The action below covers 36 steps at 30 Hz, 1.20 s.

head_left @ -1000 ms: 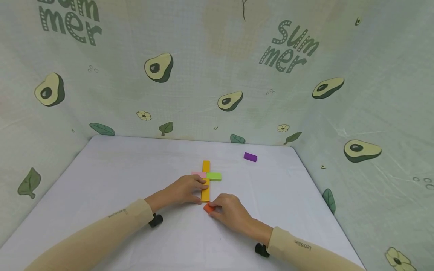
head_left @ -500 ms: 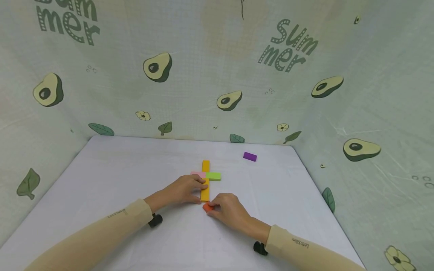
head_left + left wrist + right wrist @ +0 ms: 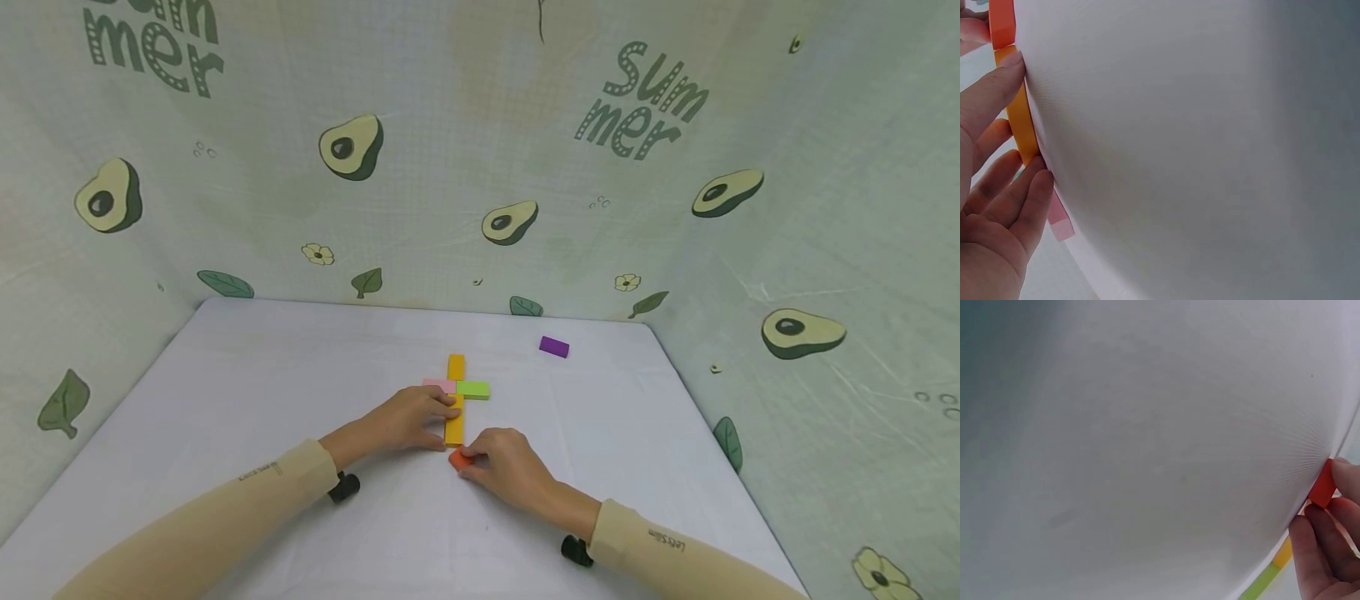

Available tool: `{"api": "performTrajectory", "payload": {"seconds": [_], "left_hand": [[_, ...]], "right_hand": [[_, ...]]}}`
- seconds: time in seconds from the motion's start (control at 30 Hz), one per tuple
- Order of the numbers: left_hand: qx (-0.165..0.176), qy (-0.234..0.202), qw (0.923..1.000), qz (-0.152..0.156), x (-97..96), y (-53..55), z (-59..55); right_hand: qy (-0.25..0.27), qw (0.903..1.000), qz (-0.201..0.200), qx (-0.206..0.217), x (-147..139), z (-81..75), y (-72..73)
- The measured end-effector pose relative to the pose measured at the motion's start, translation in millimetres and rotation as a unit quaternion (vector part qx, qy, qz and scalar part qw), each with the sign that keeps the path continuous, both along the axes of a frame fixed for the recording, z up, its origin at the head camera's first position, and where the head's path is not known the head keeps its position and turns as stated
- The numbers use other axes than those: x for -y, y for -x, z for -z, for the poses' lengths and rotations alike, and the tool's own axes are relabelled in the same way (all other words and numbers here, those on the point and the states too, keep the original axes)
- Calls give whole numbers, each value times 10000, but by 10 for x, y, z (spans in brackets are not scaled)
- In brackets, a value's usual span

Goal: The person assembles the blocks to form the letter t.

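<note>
Several small coloured blocks form a cross on the white table. Its long near arm is a yellow block (image 3: 454, 433), which my left hand (image 3: 411, 418) holds, thumb at the near end and fingers farther along. Just below that end, my right hand (image 3: 510, 468) pinches an orange block (image 3: 459, 460) between thumb and fingers. In the left wrist view the orange block (image 3: 1002, 25) stands end to end with the yellow block (image 3: 1021, 122). A pink block (image 3: 442, 385) and a green block (image 3: 473, 390) make the crossbar; another yellow block (image 3: 456, 367) tops it.
A purple block (image 3: 554, 347) lies apart at the back right of the white-covered table (image 3: 300, 350). Cloth walls (image 3: 420, 208) printed with avocados and leaves enclose the back and both sides.
My right hand and the orange block have shifted very slightly left since a second ago. The left hand and the other blocks stay in place.
</note>
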<state>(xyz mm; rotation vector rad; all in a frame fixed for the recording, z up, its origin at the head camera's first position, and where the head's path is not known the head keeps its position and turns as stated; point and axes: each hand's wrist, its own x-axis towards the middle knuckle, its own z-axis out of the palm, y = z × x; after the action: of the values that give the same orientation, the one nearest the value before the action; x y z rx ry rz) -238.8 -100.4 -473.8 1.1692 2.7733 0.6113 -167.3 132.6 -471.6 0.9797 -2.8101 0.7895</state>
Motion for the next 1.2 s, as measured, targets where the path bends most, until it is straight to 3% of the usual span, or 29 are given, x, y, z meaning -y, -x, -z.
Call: {"api": "performTrajectory", "payload": {"seconds": [0.93,1.2], "left_hand": [[-25,-100,9999,83,18,-4,9],[19,-120,9999,32,12,-6,5]], "right_hand": [[81,9996,15,269,-28,-8,-12],[-13,9986,238,481,-163,-106,73]]}}
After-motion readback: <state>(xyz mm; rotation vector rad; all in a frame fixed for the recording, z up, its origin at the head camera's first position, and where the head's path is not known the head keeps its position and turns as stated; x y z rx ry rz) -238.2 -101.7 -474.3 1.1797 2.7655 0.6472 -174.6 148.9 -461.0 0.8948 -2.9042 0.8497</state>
